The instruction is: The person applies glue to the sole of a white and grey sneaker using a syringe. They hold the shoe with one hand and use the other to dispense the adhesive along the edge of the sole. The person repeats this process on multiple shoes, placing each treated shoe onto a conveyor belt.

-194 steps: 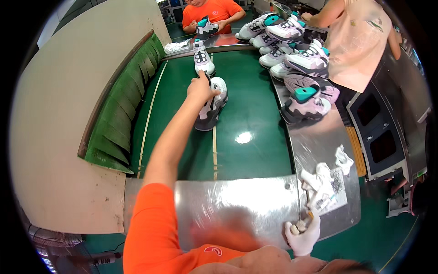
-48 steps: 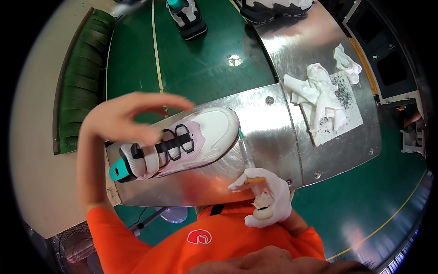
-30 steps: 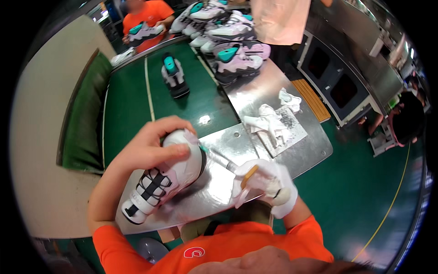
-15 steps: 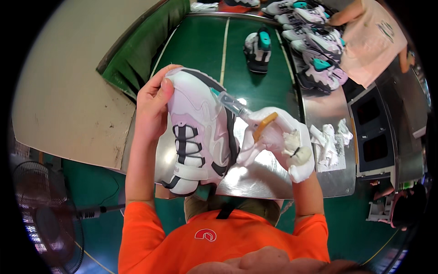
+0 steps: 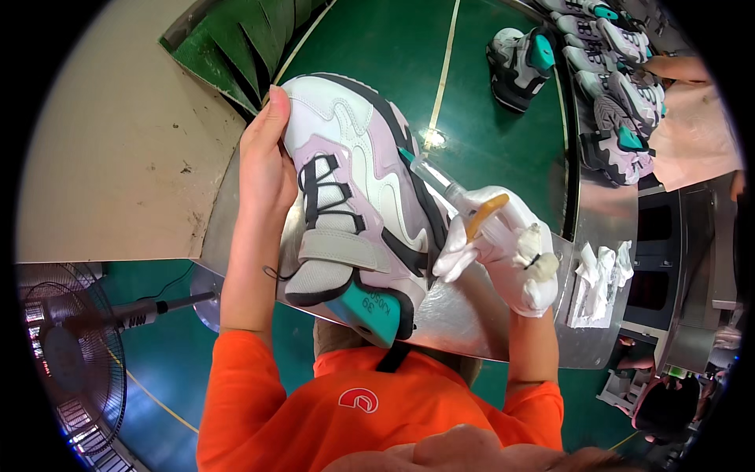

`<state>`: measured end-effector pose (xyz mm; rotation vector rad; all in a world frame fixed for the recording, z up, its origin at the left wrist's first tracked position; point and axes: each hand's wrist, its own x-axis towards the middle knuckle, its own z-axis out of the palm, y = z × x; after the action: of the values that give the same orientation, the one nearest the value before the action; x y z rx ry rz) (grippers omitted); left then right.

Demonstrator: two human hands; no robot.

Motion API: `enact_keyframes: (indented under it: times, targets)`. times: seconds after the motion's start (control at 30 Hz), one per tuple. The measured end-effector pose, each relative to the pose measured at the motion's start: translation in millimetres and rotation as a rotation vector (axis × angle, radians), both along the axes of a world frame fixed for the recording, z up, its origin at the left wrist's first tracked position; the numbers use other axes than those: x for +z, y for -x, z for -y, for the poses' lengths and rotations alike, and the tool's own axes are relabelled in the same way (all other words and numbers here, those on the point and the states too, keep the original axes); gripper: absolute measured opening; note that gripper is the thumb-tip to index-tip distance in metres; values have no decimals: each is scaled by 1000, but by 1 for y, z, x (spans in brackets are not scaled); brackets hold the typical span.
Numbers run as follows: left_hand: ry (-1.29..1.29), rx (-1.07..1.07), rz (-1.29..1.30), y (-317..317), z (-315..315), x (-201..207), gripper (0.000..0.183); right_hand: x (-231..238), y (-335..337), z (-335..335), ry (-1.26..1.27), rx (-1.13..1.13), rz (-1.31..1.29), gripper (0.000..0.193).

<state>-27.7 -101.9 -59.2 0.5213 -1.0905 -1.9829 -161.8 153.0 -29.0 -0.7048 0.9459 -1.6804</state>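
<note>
A white, lilac and black sneaker (image 5: 346, 181) hangs over the metal table edge, its toe up and away from me. A teal shoe last (image 5: 370, 311) shows in its heel opening. My bare left hand (image 5: 271, 149) is closed around the toe end. My right hand (image 5: 499, 244), in a white glove, grips a clear syringe-like tube (image 5: 436, 177) with a teal tip. That tip meets the seam between upper and dark sole. A tan curved piece (image 5: 486, 216) crosses the gloved fingers. A cream cloth wad (image 5: 537, 252), tied with dark string, sits against the glove.
Another sneaker (image 5: 519, 69) stands on the green belt (image 5: 393, 47). Several sneakers (image 5: 617, 94) line the right side, near another person's arm (image 5: 678, 68). White crumpled cloths (image 5: 602, 275) lie on the metal table at right. A green flap curtain (image 5: 228, 55) and a floor fan (image 5: 79, 346) are at left.
The sneaker has tilted, its heel swinging right, and the teal last has come into sight. The tube tip stays at the sole seam. My view has turned, shifting the belt and other shoes right.
</note>
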Motion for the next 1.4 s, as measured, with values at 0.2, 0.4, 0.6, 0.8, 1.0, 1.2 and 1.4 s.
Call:
enact_keyframes:
  times: [0.2, 0.4, 0.6, 0.8, 1.0, 1.2, 1.4]
  targets:
    - [-88, 22, 29, 0, 6, -9, 44, -9, 1, -14, -83, -1, -244, 102]
    - [-95, 51, 40, -1, 5, -9, 43, -3, 8, -29, -148, 122, -383, 108]
    - [-125, 40, 31, 1, 1, -5, 43, -8, 4, -36, -141, 63, -343, 110]
    - [-136, 33, 26, 0, 0, -5, 44, -14, 6, -43, -97, 36, -333, 109]
    - [-149, 47, 18, -2, 1, -10, 46, -12, -3, -37, -64, -94, -84, 104]
    - [-148, 43, -23, 0, 1, -12, 43, -16, 8, -41, 42, -73, -51, 103]
    - [-131, 30, -39, 3, 8, -21, 35, -11, 13, -39, 112, -338, -142, 82]
